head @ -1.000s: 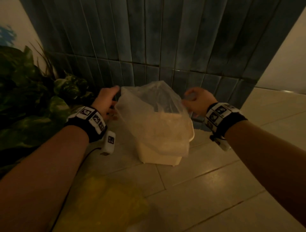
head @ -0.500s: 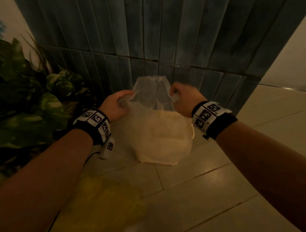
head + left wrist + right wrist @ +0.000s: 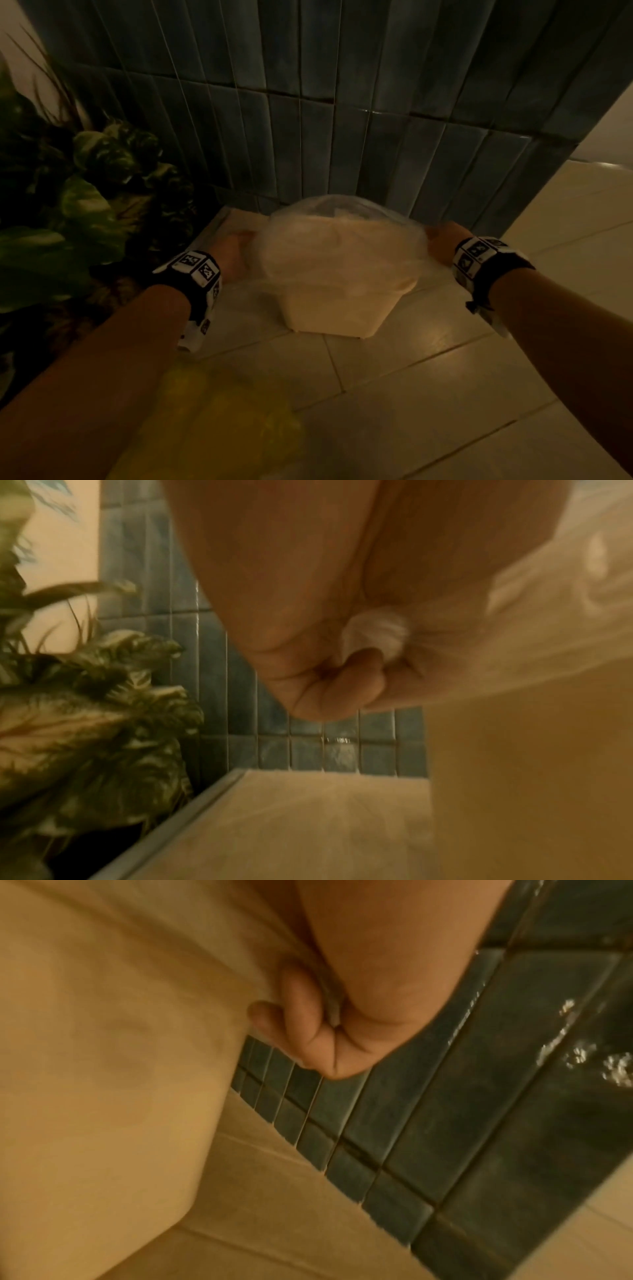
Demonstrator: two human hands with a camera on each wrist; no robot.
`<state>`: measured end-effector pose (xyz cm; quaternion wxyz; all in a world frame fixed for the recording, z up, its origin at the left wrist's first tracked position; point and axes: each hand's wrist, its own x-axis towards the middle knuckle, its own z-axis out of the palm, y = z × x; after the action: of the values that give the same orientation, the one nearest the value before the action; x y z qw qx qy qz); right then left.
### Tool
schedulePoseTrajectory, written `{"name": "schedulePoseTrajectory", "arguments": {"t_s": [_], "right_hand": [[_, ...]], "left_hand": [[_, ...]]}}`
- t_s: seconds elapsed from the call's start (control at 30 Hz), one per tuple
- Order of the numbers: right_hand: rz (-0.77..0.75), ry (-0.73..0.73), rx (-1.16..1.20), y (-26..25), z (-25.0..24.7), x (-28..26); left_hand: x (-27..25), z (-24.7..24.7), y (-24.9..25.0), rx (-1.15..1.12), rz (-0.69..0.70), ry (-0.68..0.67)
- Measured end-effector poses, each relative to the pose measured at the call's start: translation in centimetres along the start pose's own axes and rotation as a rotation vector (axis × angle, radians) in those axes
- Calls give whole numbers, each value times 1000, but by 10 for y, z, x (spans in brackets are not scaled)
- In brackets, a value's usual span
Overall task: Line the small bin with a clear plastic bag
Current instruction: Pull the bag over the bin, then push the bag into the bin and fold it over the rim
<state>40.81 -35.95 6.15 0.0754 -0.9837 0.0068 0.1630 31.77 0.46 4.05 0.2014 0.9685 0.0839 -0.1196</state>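
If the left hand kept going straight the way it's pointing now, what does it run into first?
Most likely the dark blue tiled wall behind the bin. The left hand, gripping the clear plastic bag, points along the bin's left side toward it. Only bare floor shows between; the depth is hard to judge.

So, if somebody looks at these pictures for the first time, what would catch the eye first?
Probably the pale small bin on the floor tiles, in the middle, with the clear plastic bag stretched over its top. The left hand and right hand grip the bag at either side. A leafy plant stands at the left.
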Motion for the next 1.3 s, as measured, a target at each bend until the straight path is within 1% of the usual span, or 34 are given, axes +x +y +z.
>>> {"name": "schedulePoseTrajectory", "arguments": {"t_s": [0.07, 0.13, 0.2, 0.23, 0.3, 0.37, 0.43, 0.47, 0.5, 0.57, 0.63, 0.67, 0.7, 0.77, 0.87, 0.9, 0.97, 1.07, 1.13, 1.2, 1.3], "right_hand": [[33, -46, -7, 6, 10, 0], [38, -64, 4, 12, 21, 1], [35, -80, 30, 17, 30, -1], [34, -85, 74, 19, 33, -1], [33, -93, 280, 20, 32, -5], [46, -66, 499, 21, 25, -12], [145, -36, 762, 24, 17, -25], [204, -49, 855, 28, 15, -31], [238, -88, 892, 32, 15, -38], [274, -224, 897, 40, 18, -52], [298, -355, 904, 41, 22, -67], [292, -392, 928, 40, 24, -71], [277, -401, 955, 38, 26, -74], [234, -336, 998, 31, 26, -73], [161, -210, 978, 21, 21, -69], [160, -204, 970, 19, 21, -68], [181, -253, 926, 20, 23, -68], [177, -362, 684, 31, 32, -69], [171, -412, 520, 39, 39, -71], [175, -415, 409, 43, 46, -69], [180, -368, 356, 41, 55, -62]], "left_hand": [[-1, 11, 1, 88, -52, -62], [-5, 19, 5, 141, -51, -144], [-7, 28, 6, 129, -84, -168], [-7, 31, 6, 120, -81, -187], [-8, 36, 5, 65, -82, -215], [-10, 37, 4, -60, -137, -227], [-14, 31, 3, -226, -239, -232], [-18, 28, 3, -295, -287, -220], [-22, 27, 2, -351, -329, -200], [-32, 25, 0, -487, -385, -165], [-44, 29, 1, -582, -410, -158], [-50, 32, 4, -623, -414, -164], [-55, 36, 7, -658, -412, -171], [-60, 45, 14, -735, -387, -148], [-60, 46, 24, -797, -375, 11], [-62, 45, 27, -799, -374, 58], [-65, 45, 28, -786, -347, 102], [-68, 54, 22, -668, -284, 105], [-68, 63, 14, -557, -260, 64], [-67, 73, 8, -471, -237, 14], [-59, 87, 3, -430, -217, -20]]}}
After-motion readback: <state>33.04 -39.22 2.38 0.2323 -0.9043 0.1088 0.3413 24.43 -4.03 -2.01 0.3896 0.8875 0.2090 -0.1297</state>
